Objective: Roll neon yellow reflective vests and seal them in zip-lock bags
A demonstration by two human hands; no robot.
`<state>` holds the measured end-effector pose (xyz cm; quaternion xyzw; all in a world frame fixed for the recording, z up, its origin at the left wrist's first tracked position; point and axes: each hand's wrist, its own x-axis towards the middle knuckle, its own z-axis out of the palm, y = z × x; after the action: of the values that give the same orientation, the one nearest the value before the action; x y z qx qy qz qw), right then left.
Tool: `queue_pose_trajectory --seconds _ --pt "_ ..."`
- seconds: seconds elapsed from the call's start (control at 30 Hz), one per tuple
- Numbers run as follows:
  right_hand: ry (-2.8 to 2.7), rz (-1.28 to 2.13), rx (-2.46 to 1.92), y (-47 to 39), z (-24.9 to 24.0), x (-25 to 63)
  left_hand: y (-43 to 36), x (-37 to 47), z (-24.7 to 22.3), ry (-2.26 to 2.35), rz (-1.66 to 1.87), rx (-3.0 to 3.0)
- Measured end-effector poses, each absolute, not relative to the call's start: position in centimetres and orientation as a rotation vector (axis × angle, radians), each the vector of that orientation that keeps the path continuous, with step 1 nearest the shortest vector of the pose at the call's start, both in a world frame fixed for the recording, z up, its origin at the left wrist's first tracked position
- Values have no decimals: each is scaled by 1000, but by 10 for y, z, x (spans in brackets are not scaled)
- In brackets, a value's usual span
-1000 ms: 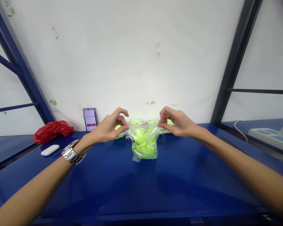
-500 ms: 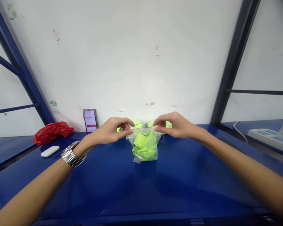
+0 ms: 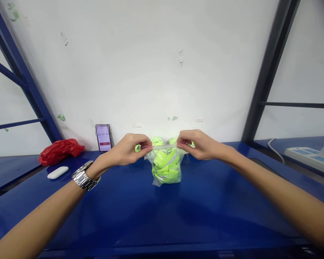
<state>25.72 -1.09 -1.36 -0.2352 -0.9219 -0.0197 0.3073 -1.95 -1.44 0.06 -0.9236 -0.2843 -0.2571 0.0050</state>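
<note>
A clear plastic zip bag stands on the blue table, its top edge stretched level between my hands. Inside it lies a folded bundle of neon yellow-green fabric with silvery reflective strips. My left hand, with a metal watch on the wrist, pinches the left end of the bag's top strip between thumb and fingers. At the right end, my right hand pinches the same strip. More yellow-green bundles sit behind the bag against the wall, partly covered by it and by my hands.
A phone showing a timer leans on the wall at the left. Near it are a red plastic bag and a white oval case. A dark flat object and a power strip lie at the right. Blue posts flank the table.
The fingers of both hands have closed tighter on the ends of the bag's top strip. The bag has stayed in almost the same place.
</note>
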Motion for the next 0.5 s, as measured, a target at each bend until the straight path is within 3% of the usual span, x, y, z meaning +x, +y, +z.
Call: queue_pose_trajectory --seconds 0.5 --pt "-2502 31 -604 -14 -8 251 -16 -10 1 -896 -780 -3015"
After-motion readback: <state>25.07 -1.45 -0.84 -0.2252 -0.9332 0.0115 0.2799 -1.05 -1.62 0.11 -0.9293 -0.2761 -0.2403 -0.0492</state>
